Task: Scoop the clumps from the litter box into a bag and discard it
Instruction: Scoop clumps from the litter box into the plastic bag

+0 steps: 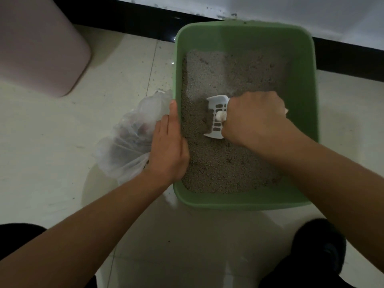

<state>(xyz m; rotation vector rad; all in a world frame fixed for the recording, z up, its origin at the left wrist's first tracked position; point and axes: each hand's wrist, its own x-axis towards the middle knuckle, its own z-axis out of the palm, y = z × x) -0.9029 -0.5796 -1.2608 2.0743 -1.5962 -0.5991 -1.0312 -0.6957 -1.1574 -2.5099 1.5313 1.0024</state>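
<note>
The pale glossy tiled floor carries a green rectangular plastic litter box, a crumpled translucent white plastic bag against its left wall, and a pink rounded bin farther left.

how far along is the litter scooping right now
Done: the clear bag beside the green litter box already holds some dark material, likely clumps. In hand: the right hand grips the white scoop, dug into the litter; the left hand rests on the box rim. Left: lifting this scoop into the bag, then discarding it.
</note>
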